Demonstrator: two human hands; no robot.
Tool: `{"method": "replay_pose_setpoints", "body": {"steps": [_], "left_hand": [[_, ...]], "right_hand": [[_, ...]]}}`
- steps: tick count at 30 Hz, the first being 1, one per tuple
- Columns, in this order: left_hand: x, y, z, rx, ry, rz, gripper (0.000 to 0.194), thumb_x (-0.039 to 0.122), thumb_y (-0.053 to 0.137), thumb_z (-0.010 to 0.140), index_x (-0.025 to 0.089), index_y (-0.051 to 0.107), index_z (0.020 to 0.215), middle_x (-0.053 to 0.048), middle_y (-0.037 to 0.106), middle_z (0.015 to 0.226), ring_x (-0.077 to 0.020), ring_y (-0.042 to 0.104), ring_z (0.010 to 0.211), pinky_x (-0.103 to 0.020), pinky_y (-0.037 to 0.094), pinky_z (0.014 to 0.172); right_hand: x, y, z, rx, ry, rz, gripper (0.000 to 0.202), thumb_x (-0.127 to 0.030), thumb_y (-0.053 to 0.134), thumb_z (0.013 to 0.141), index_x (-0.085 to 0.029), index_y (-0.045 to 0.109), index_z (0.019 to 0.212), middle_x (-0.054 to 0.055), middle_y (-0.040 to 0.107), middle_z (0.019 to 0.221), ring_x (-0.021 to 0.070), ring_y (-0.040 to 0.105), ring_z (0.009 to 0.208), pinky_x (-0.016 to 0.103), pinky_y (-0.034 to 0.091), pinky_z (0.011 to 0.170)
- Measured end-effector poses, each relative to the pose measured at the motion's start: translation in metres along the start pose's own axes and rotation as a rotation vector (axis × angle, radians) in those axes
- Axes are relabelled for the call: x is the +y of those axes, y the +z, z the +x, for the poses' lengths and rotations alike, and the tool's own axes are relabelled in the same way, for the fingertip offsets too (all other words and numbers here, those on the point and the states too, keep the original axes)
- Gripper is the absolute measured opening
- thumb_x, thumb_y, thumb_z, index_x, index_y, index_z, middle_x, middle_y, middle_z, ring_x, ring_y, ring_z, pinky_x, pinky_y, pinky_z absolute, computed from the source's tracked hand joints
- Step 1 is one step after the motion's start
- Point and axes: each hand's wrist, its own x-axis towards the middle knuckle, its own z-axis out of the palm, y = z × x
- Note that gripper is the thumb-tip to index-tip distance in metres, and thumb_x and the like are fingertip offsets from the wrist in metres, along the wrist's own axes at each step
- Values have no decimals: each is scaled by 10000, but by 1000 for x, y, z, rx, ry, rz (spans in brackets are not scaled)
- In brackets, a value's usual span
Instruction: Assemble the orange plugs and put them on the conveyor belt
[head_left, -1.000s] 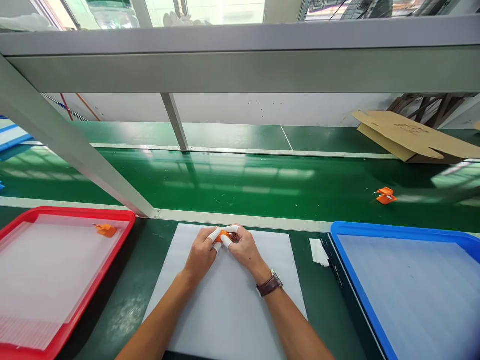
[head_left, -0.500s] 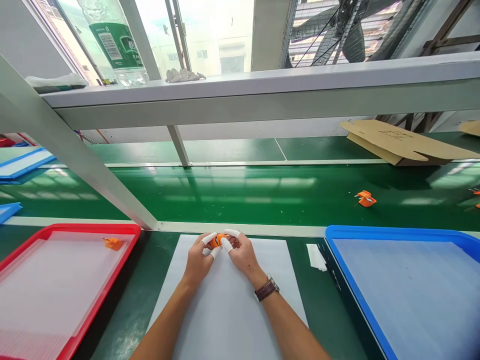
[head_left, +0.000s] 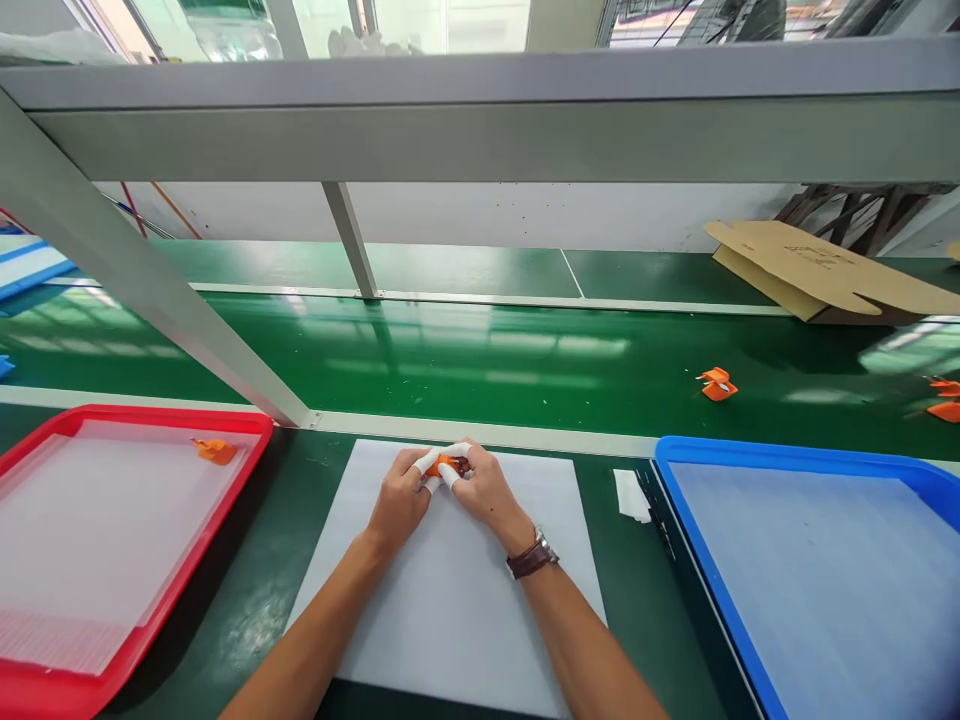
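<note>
Between my two hands, over the far part of a white sheet (head_left: 450, 580), is a small orange plastic part (head_left: 444, 464); the fingers cover much of it. My left hand (head_left: 403, 498) pinches it from the left, and my right hand (head_left: 486, 490) grips it from the right. White finger covers sit on several fingertips. A similar orange piece (head_left: 214, 451) lies in the upper right corner of the red tray (head_left: 202, 560) to the left.
At right stands a blue tray (head_left: 720, 600), with a white scrap (head_left: 632, 496) beside it. Beyond a metal rail runs a green belt (head_left: 465, 370) bearing an orange part (head_left: 718, 384). Folded cardboard (head_left: 832, 265) lies behind it. A slanted metal post (head_left: 187, 300) rises at left.
My view has tilted down, showing less of the window ledge. Both hands still hold the orange part, which has turned slightly between the fingers.
</note>
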Motion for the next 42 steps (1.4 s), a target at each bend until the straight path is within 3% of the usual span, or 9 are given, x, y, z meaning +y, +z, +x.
{"method": "replay_pose_setpoints", "body": {"steps": [7, 15, 19, 23, 26, 30, 35, 38, 42], "left_hand": [[-3, -4, 1, -36, -75, -111, 373, 177, 627, 903, 264, 625, 1266, -74, 655, 1153, -208, 647, 1013, -358, 575, 846], [4, -19, 14, 54, -746, -966, 396, 393, 757, 820, 138, 686, 1114, -116, 734, 1059, -252, 724, 927, -416, 564, 914], [4, -25, 19, 41, -789, -1180, 358, 418, 748, 828, 93, 721, 975, -130, 746, 962, -237, 731, 877, -370, 572, 857], [12, -33, 18, 190, -744, -1051, 389, 368, 823, 742, 117, 736, 1026, -132, 738, 1087, -238, 710, 947, -351, 560, 837], [13, -64, 16, 322, -683, -875, 478, 309, 866, 672, 134, 721, 1093, -117, 743, 1107, -250, 694, 1025, -379, 537, 928], [-11, -154, 5, 508, -626, -447, 538, 345, 816, 717, 148, 672, 1197, -113, 729, 1163, -256, 685, 1084, -388, 525, 980], [-57, -259, -29, 682, -918, 112, 557, 322, 790, 730, 82, 627, 1206, -152, 714, 1142, -309, 666, 1089, -426, 518, 956], [-67, -280, -43, 673, -1006, 191, 426, 299, 763, 799, 87, 641, 1148, -145, 700, 1106, -305, 654, 1072, -470, 510, 957], [-61, -277, -40, 631, -983, 207, 361, 369, 618, 946, 151, 604, 1234, -91, 624, 1238, -250, 638, 1069, -451, 557, 900]], "right_hand": [[1, 0, 1, 40, 124, 166, 209, -345, 650, 862, -182, 707, 980, 40, 704, 865, 163, 632, 717, 283, 522, 665], [6, 2, 5, 125, 197, 242, 452, -554, 466, 974, -164, 694, 988, 37, 661, 791, 151, 592, 616, 267, 481, 554], [7, 3, 2, 83, 161, 80, 456, -553, 451, 983, -176, 685, 876, 12, 632, 689, 154, 585, 602, 272, 481, 598], [7, 2, -1, 66, 145, 55, 434, -547, 471, 970, -178, 683, 886, 23, 648, 706, 169, 599, 617, 277, 478, 605], [8, 1, -3, 52, 129, 34, 413, -540, 501, 953, -175, 686, 899, 34, 656, 718, 186, 607, 643, 288, 474, 625], [10, 1, -5, 28, 107, 11, 398, -523, 534, 932, -168, 705, 983, 44, 665, 731, 211, 611, 683, 303, 465, 647], [8, 0, -6, -1, 94, 1, 400, -493, 554, 918, -160, 713, 1071, 66, 703, 811, 226, 630, 722, 318, 472, 677], [8, 1, -6, 2, 89, 1, 418, -487, 563, 909, -145, 713, 1096, 77, 709, 816, 236, 635, 731, 329, 479, 687], [9, 2, -7, -2, 96, 2, 439, -490, 571, 901, -134, 710, 1116, 69, 691, 767, 244, 635, 731, 333, 484, 682]]}}
